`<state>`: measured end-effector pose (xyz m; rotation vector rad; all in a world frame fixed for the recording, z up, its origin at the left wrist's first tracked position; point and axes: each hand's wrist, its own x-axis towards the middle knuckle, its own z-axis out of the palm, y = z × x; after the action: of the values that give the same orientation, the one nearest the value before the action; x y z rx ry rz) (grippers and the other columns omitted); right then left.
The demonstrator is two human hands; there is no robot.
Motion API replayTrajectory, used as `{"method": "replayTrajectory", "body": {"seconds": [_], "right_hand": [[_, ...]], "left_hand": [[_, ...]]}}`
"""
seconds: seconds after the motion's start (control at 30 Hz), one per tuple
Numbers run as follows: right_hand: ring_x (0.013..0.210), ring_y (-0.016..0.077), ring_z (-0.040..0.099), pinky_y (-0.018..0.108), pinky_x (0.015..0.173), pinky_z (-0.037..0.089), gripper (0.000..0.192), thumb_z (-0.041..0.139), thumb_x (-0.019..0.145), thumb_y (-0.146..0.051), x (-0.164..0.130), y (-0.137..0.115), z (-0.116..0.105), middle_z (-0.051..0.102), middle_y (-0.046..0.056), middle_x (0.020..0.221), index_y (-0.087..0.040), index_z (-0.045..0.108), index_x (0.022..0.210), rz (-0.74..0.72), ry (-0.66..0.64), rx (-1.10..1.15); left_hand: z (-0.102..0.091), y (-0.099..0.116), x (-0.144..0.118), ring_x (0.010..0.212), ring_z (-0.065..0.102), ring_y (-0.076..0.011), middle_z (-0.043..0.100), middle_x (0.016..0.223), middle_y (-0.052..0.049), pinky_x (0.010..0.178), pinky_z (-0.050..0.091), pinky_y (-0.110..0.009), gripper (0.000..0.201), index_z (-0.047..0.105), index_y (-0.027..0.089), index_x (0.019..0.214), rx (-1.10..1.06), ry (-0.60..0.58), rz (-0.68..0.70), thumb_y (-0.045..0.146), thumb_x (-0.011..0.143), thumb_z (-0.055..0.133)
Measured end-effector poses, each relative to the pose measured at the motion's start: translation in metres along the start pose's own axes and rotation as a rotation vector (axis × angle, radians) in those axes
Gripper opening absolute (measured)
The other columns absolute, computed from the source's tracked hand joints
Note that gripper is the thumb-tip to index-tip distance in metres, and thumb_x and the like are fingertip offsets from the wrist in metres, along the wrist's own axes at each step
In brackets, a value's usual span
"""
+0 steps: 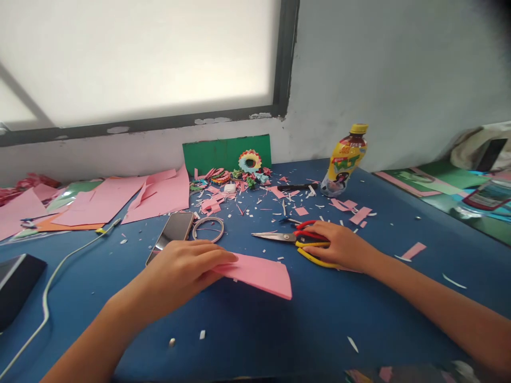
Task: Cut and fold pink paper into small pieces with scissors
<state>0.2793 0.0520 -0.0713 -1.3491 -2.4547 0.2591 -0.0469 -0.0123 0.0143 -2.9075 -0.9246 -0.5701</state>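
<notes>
Pinched between the thumb and fingers of my left hand (pixel 186 266) is a folded piece of pink paper (pixel 263 274), raised a little above the blue table. My right hand (pixel 339 244) is closed on the scissors (pixel 279 236), whose red and yellow handles show beside its fingers. The blades point left and look nearly together. Just behind my left hand lie a smartphone (pixel 175 229) and a coiled cable (pixel 208 230). A black pen (pixel 297 187) rests farther back among paper scraps.
Pink sheets (pixel 107 199) lie at the back left, near a white cable (pixel 46 298). A green card (pixel 211 155) leans on the wall behind a colourful paper ring (pixel 250 161) and a heap of scraps. A yellow-capped bottle (pixel 345 159) stands at the back right.
</notes>
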Motion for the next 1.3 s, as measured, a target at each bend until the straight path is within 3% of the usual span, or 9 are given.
{"method": "replayTrajectory", "body": {"seconds": [0.1,0.2,0.37,0.43,0.5,0.7,1.03,1.2,1.3], "right_hand": [[0.092,0.0224,0.061,0.037,0.08,0.05,0.037,0.051,0.08,-0.045,0.0,-0.002,0.001,0.062,0.009,0.107,-0.02,0.062,0.106,0.025,0.02,-0.002],[0.091,0.0223,0.061,0.036,0.079,0.05,0.037,0.051,0.08,-0.044,-0.001,-0.003,0.001,0.063,0.008,0.106,-0.02,0.062,0.105,0.036,0.048,-0.005],[0.091,0.0217,0.06,0.034,0.077,0.05,0.033,0.052,0.08,-0.04,-0.001,-0.003,0.0,0.063,0.007,0.105,-0.022,0.062,0.105,0.056,0.097,-0.022],[0.091,0.0218,0.06,0.034,0.077,0.049,0.032,0.052,0.079,-0.039,-0.001,-0.002,0.0,0.063,0.007,0.105,-0.022,0.063,0.104,0.066,0.103,-0.025],[0.091,0.0218,0.06,0.034,0.077,0.049,0.032,0.052,0.079,-0.038,-0.001,-0.001,-0.001,0.063,0.007,0.104,-0.021,0.063,0.103,0.075,0.112,-0.022],[0.088,0.0221,0.06,0.034,0.075,0.049,0.034,0.052,0.078,-0.042,-0.002,0.0,0.0,0.064,0.008,0.101,-0.019,0.063,0.101,0.091,0.122,-0.042],[0.09,0.0231,0.061,0.034,0.076,0.05,0.035,0.052,0.078,-0.041,-0.003,-0.003,-0.004,0.064,0.008,0.104,-0.019,0.063,0.103,0.043,0.111,-0.031],[0.087,0.0226,0.061,0.035,0.076,0.05,0.035,0.052,0.078,-0.042,-0.004,-0.002,-0.003,0.064,0.008,0.102,-0.019,0.063,0.101,0.048,0.126,-0.032],[0.088,0.0222,0.061,0.034,0.077,0.05,0.033,0.052,0.078,-0.042,-0.004,-0.001,-0.003,0.064,0.007,0.102,-0.02,0.063,0.101,0.058,0.132,-0.018]], "left_hand": [[-0.006,-0.001,-0.002,0.085,0.066,-0.0147,0.07,0.099,0.0,0.072,0.051,-0.023,0.032,0.061,0.025,0.104,0.032,-0.22,-0.123,0.008,0.081,0.047],[-0.009,-0.005,-0.003,0.093,0.065,-0.018,0.066,0.11,0.0,0.075,0.052,-0.027,0.037,0.061,0.025,0.107,0.084,-0.256,-0.117,0.007,0.079,0.046],[0.0,-0.002,-0.004,0.105,0.059,-0.0211,0.063,0.114,-0.006,0.083,0.051,-0.034,0.035,0.054,0.02,0.117,0.229,0.151,0.03,0.012,0.084,0.043],[0.014,0.008,-0.005,0.112,0.054,-0.0227,0.059,0.119,-0.011,0.092,0.046,-0.039,0.039,0.049,0.016,0.123,0.261,0.198,0.077,0.012,0.085,0.041],[0.035,0.024,-0.005,0.113,0.053,-0.0225,0.059,0.119,-0.012,0.094,0.045,-0.04,0.041,0.048,0.013,0.124,0.274,0.092,0.077,0.007,0.085,0.034],[0.075,0.064,-0.004,0.121,0.044,-0.0279,0.044,0.133,-0.017,0.096,0.043,-0.042,0.056,0.042,0.006,0.13,0.204,-0.545,-0.288,0.003,0.074,0.035],[0.072,0.088,0.015,0.128,0.031,-0.0344,0.027,0.14,-0.022,0.098,0.038,-0.049,0.055,0.028,0.002,0.136,0.218,-0.691,-0.434,0.013,0.082,0.03],[0.067,0.086,0.024,0.114,0.05,-0.0345,0.042,0.133,-0.023,0.089,0.043,-0.05,0.052,0.035,0.008,0.134,0.239,-0.611,-0.384,0.022,0.084,0.035],[0.043,0.07,0.032,0.095,0.062,-0.027,0.06,0.115,-0.016,0.079,0.05,-0.042,0.039,0.052,0.013,0.118,0.141,-0.551,-0.367,0.016,0.084,0.034]]}}
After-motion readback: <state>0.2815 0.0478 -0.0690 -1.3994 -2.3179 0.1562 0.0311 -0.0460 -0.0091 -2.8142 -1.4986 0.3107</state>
